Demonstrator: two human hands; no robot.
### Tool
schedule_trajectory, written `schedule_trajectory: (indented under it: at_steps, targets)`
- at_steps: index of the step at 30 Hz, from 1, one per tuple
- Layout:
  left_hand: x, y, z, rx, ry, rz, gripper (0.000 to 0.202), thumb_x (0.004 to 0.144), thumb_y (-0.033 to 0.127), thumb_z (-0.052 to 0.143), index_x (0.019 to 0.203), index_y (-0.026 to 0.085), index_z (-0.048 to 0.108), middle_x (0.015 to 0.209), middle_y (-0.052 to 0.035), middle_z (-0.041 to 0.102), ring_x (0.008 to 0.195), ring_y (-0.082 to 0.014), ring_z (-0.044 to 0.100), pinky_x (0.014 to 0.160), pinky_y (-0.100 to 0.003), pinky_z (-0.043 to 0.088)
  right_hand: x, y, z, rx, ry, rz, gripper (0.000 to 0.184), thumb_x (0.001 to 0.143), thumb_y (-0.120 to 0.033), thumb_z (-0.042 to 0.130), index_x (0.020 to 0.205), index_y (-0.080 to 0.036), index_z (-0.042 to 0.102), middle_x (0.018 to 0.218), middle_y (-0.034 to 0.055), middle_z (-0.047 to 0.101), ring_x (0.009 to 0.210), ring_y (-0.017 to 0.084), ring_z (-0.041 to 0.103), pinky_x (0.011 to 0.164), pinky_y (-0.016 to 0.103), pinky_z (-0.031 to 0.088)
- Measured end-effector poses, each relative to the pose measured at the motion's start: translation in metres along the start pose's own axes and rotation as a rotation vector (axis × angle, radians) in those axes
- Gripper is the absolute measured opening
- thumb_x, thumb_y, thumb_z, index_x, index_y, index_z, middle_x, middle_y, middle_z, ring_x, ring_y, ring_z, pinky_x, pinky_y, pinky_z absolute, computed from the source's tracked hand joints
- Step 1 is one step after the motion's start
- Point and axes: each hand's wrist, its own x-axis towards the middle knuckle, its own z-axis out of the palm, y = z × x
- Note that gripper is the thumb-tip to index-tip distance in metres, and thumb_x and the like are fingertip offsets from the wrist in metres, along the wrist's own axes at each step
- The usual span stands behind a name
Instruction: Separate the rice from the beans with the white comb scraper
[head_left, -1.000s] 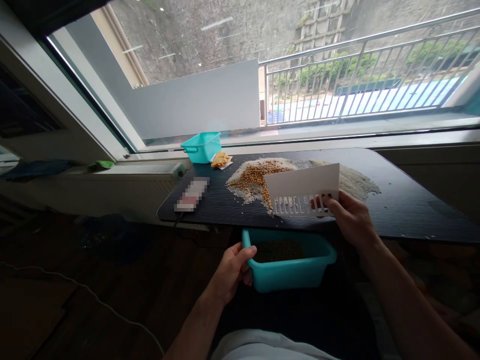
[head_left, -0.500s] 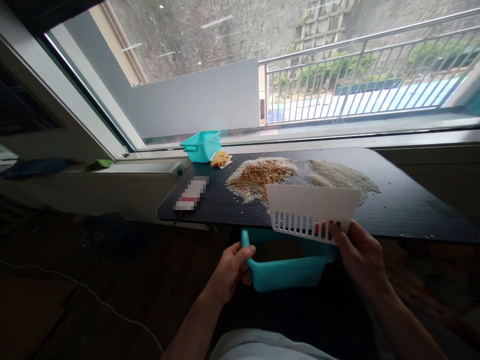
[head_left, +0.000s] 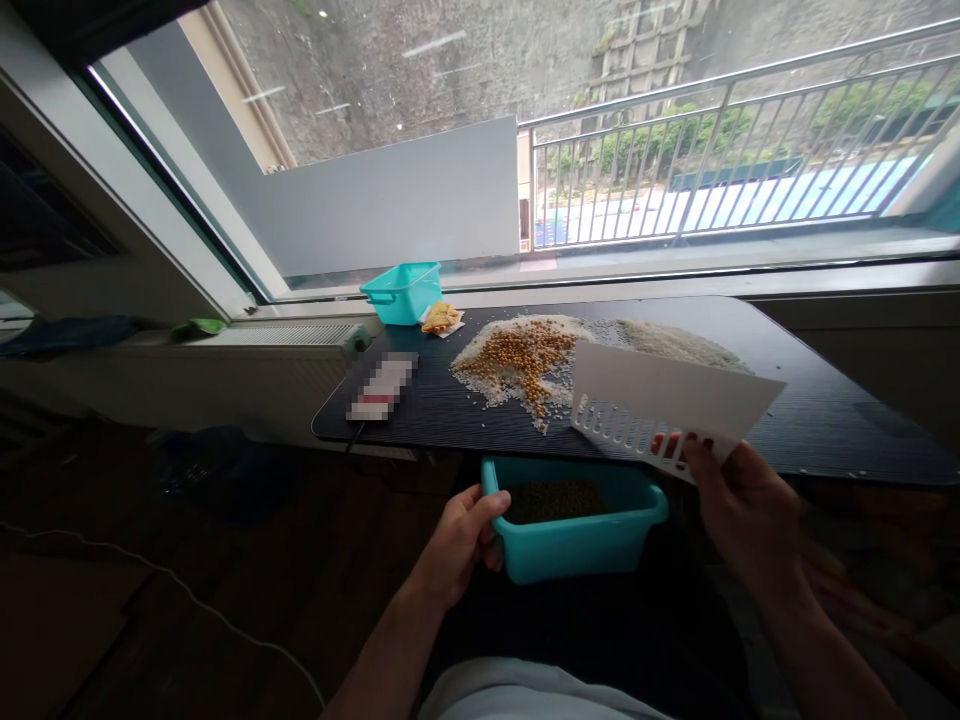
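My left hand [head_left: 461, 535] grips the left rim of a turquoise plastic basket [head_left: 577, 545], thumb over the edge. Small dark grains [head_left: 559, 500] cover the basket's bottom, just below the table's front edge. In my right hand [head_left: 742, 500] is a white plastic board [head_left: 667, 395] with a row of slots along its lower side, tilted above the table. Behind its left end lies a heap of white rice-like grains mixed with orange-brown beans [head_left: 525, 355]. A second heap of pale grains [head_left: 682, 345] is partly hidden behind the board.
On the dark table [head_left: 840, 425], a second turquoise basket [head_left: 405, 293] stands at the back left beside a yellow crumpled item [head_left: 441, 318]. A blurred phone-like object [head_left: 382, 387] with a cable lies at the left. A window [head_left: 390, 210] rises behind.
My right hand has moved right with the slotted board, tilting it and uncovering the front of the bean heap. My left hand and the held basket have stayed in place.
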Motion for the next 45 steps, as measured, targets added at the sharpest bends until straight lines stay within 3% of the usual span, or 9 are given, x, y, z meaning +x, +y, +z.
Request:
schedule_trajectory:
  at_steps: [2, 5, 12, 18, 26, 34, 40, 45]
  targets:
    - [0.0, 0.0, 0.0, -0.009, 0.001, 0.003, 0.058, 0.056, 0.061, 0.085, 0.061, 0.022, 0.043, 0.043, 0.012, 0.037, 0.032, -0.0052, 0.038, 0.035, -0.02, 0.033, 0.003, -0.003, 0.0, -0.023, 0.019, -0.011, 0.039, 0.072, -0.062, 0.073, 0.08, -0.024, 0.071, 0.075, 0.0037, 0.079, 0.069, 0.024, 0.075, 0.063, 0.033, 0.061]
    - [0.001, -0.001, 0.0, -0.016, -0.004, 0.006, 0.058, 0.056, 0.061, 0.085, 0.061, 0.021, 0.043, 0.043, 0.012, 0.037, 0.032, -0.0051, 0.038, 0.035, -0.02, 0.033, 0.004, -0.007, 0.009, -0.009, -0.057, -0.031, 0.037, 0.072, -0.061, 0.072, 0.077, -0.024, 0.069, 0.069, 0.0024, 0.077, 0.065, 0.023, 0.074, 0.059, 0.032, 0.06]
    - [0.002, -0.003, -0.001, -0.013, -0.001, 0.01, 0.057, 0.058, 0.06, 0.085, 0.06, 0.022, 0.043, 0.043, 0.0116, 0.038, 0.032, -0.0052, 0.038, 0.035, -0.02, 0.033, 0.015, -0.014, 0.02, 0.002, -0.05, -0.048, 0.032, 0.076, -0.056, 0.07, 0.08, -0.025, 0.07, 0.076, 0.0048, 0.078, 0.069, 0.024, 0.075, 0.065, 0.036, 0.061]
    - [0.002, -0.003, -0.002, -0.008, -0.007, 0.006, 0.056, 0.059, 0.06, 0.084, 0.061, 0.022, 0.044, 0.043, 0.0116, 0.037, 0.032, -0.0056, 0.038, 0.036, -0.02, 0.032, 0.016, -0.018, 0.025, 0.037, -0.154, -0.076, 0.032, 0.077, -0.055, 0.071, 0.079, -0.024, 0.07, 0.069, 0.0022, 0.076, 0.063, 0.021, 0.072, 0.058, 0.031, 0.059]
    - [0.002, -0.004, -0.002, -0.02, -0.02, 0.015, 0.054, 0.061, 0.058, 0.084, 0.063, 0.022, 0.044, 0.044, 0.0121, 0.037, 0.033, -0.0054, 0.037, 0.036, -0.02, 0.033, 0.011, -0.018, 0.026, 0.12, -0.154, -0.018, 0.033, 0.074, -0.056, 0.073, 0.083, -0.025, 0.073, 0.073, 0.0015, 0.077, 0.068, 0.021, 0.073, 0.066, 0.034, 0.061]
    - [0.001, -0.001, -0.01, -0.024, -0.008, 0.034, 0.053, 0.062, 0.057, 0.084, 0.065, 0.022, 0.045, 0.045, 0.0125, 0.036, 0.033, -0.0057, 0.038, 0.036, -0.02, 0.033, 0.008, -0.026, 0.033, 0.163, -0.291, 0.006, 0.033, 0.071, -0.056, 0.075, 0.083, -0.025, 0.075, 0.074, 0.0012, 0.078, 0.066, 0.022, 0.073, 0.067, 0.037, 0.062]
    - [0.0, 0.0, -0.016, -0.024, 0.022, 0.045, 0.055, 0.06, 0.058, 0.085, 0.063, 0.022, 0.044, 0.044, 0.0128, 0.036, 0.033, -0.005, 0.036, 0.035, -0.02, 0.031, 0.007, -0.026, 0.03, 0.164, -0.333, 0.04, 0.038, 0.067, -0.06, 0.078, 0.081, -0.025, 0.076, 0.074, 0.002, 0.078, 0.069, 0.025, 0.074, 0.065, 0.038, 0.063]
    - [0.001, 0.0, -0.015, -0.027, 0.013, 0.043, 0.054, 0.06, 0.057, 0.085, 0.063, 0.022, 0.043, 0.044, 0.0123, 0.036, 0.033, -0.0053, 0.037, 0.036, -0.02, 0.031, 0.015, -0.016, 0.021, 0.171, -0.34, 0.026, 0.036, 0.074, -0.058, 0.076, 0.086, -0.024, 0.077, 0.081, 0.0035, 0.08, 0.074, 0.025, 0.075, 0.07, 0.038, 0.063]
